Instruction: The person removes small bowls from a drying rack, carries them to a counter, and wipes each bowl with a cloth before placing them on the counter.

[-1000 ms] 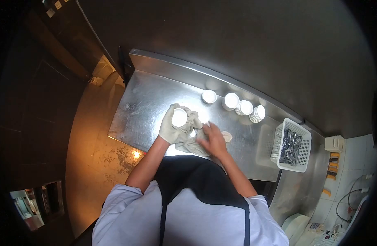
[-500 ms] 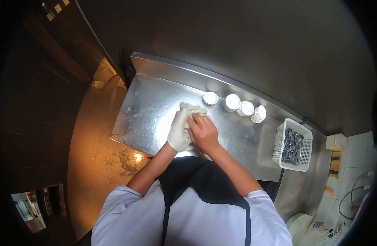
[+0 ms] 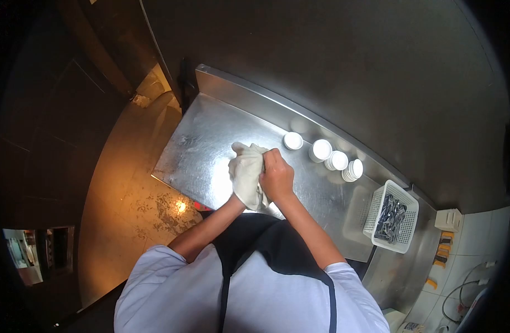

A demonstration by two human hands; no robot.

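Observation:
A white cloth (image 3: 247, 173) covers my left hand (image 3: 245, 186) from the fingers to the wrist, bunched in its grip over the steel table (image 3: 196, 133). The fingers of that hand are hidden under its folds. Pressed against the cloth's right side is my right hand (image 3: 277, 176), bare and curled into a fist around part of it. Whether something else is wrapped inside I cannot tell. Just beyond my hands stands a small white cup (image 3: 292, 141). To its right are short stacks of white cups or bowls (image 3: 336, 161).
A white plastic basket (image 3: 412, 219) of metal cutlery (image 3: 391, 218) sits at the table's right end. A raised steel lip (image 3: 255, 91) runs along the back, below a dark wall. Brown floor (image 3: 119, 222) lies to the left. Tiles with yellow-and-black fittings (image 3: 441, 258) are at far right.
My right fist has turned and shifted slightly upright beside the cloth, and the cloth over my left hand is bunched differently. The whole view has tilted clockwise a little.

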